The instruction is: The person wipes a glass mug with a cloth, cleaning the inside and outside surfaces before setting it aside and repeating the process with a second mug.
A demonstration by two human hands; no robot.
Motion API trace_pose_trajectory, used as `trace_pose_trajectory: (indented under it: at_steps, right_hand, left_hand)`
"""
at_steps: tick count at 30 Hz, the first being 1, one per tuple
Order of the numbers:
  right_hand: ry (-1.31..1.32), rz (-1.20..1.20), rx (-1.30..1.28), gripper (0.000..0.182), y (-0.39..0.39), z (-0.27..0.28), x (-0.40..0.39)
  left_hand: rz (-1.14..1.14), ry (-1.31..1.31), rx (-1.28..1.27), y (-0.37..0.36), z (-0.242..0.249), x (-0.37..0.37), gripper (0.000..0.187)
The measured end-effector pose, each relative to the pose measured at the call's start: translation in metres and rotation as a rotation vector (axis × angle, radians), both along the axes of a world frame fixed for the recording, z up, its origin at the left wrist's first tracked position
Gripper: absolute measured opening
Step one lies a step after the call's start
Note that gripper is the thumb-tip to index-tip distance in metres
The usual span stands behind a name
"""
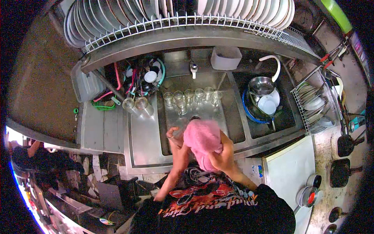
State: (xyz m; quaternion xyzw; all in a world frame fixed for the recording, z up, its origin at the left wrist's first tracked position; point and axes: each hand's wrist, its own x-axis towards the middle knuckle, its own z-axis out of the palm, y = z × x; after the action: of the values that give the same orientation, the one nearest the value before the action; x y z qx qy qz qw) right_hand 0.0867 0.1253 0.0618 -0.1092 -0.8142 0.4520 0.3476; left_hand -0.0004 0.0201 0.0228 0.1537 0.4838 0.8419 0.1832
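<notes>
A pink cloth [202, 140] is bunched up over the front of the steel sink [230, 128]. My right hand [224, 156] is wrapped round the cloth's right side. On its left, my left hand [178, 144] has its fingers bent, with a ring on one; what it holds, if anything, is hidden by the cloth and blur. Several clear glasses [189, 95] stand in the sink basin behind my hands, below the tap [193, 70].
Plates [269, 13] fill the white rack above the sink. The right basin holds a pan [261, 85] and bowls [268, 104]. Two clear tumblers [143, 105] stand on the left ledge, by a basin of utensils [150, 76]. Further right is a dish rack [300, 105].
</notes>
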Motion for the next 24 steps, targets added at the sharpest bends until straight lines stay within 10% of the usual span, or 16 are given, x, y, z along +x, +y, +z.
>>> trace_pose_trajectory:
  at_steps: [10, 18, 21, 24]
  right_hand:
    - [0.086, 0.106, -0.907, 0.029, 0.004, -0.003, 0.000]
    - [0.144, -0.336, -0.322, 0.023, 0.004, -0.017, -0.007]
    - [0.086, -0.134, -0.851, 0.047, 0.018, -0.050, -0.002]
    - [0.188, 0.229, -0.546, 0.074, 0.001, -0.033, 0.018]
  left_hand:
    - [-0.405, -0.013, 0.126, -0.014, -0.009, -0.002, 0.095]
    - [-0.294, 0.148, -0.009, -0.016, 0.016, -0.004, 0.093]
    - [-0.276, 0.123, -0.098, -0.021, 0.027, -0.001, 0.092]
    - [-0.067, 0.379, -0.199, -0.028, 0.013, 0.000, 0.094]
